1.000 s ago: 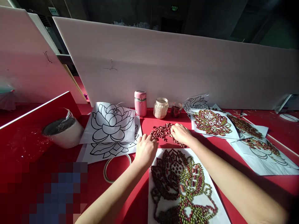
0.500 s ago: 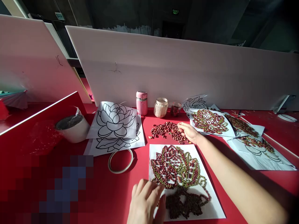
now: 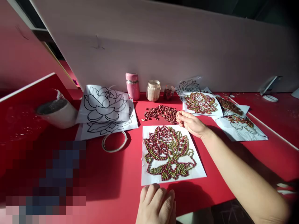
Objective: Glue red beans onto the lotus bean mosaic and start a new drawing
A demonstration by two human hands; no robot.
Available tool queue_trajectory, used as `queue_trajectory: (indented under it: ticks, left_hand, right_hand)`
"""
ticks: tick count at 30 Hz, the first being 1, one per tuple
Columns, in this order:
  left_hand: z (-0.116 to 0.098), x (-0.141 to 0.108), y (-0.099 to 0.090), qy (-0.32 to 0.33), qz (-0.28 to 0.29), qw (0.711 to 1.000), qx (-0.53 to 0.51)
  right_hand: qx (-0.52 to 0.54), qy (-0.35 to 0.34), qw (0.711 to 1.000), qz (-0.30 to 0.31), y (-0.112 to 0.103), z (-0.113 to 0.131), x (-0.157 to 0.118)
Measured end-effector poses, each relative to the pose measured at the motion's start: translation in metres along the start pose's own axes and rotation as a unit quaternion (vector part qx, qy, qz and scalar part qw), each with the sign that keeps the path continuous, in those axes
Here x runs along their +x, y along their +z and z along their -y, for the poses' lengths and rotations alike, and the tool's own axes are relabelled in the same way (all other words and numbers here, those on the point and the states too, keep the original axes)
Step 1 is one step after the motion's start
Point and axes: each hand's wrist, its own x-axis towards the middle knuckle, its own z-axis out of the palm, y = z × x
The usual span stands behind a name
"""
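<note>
My right hand (image 3: 190,123) is closed in a pinch at the right edge of a pile of dark red speckled beans (image 3: 161,112). Whatever lies between its fingertips is too small to make out. Below the pile is a white sheet (image 3: 203,172) bearing a lotus picture (image 3: 167,152) of red and green beans, with larger red beans in the petals. My left hand (image 3: 156,203) rests curled at the sheet's near edge, back upward. Its fingertips and anything inside them are hidden.
Line-drawn flower sheets (image 3: 106,104), a tape roll (image 3: 114,141) and a tilted white bucket (image 3: 62,115) are on the left. A pink flask (image 3: 132,87), glass jar (image 3: 153,91) and small cup (image 3: 168,92) stand behind the beans. More bean pictures (image 3: 202,103) lie at right.
The view has tilted down. My left hand has drawn back from over the lotus picture to the sheet's near edge, and its shadow has left the lower beans. My right hand stays by the pile.
</note>
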Motion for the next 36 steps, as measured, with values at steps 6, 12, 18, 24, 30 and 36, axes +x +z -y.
queue_trajectory:
  ticks: [6,12,18,24,30,36]
  left_hand:
    - [-0.012,0.001,-0.002,0.068,0.129,0.989,-0.002]
    - [-0.018,0.003,0.014,0.059,0.154,0.986,0.014]
    - [-0.022,0.012,0.02,0.008,0.183,0.983,0.022]
    - [-0.02,0.012,0.018,-0.009,0.181,0.983,0.014]
    - [-0.019,0.009,0.019,-0.005,0.181,0.983,0.01]
    - [-0.019,0.011,0.016,0.0,0.176,0.984,0.019]
  right_hand:
    - [-0.299,-0.104,0.948,-0.023,0.008,-0.015,-0.085]
    - [-0.431,-0.139,0.891,-0.034,0.022,-0.038,-0.121]
    - [-0.495,-0.135,0.858,-0.016,0.028,-0.043,-0.119]
    - [-0.539,-0.129,0.832,0.001,0.033,-0.039,-0.117]
    - [-0.54,-0.115,0.834,0.004,0.035,-0.037,-0.114]
    - [-0.52,-0.123,0.845,-0.005,0.031,-0.034,-0.112]
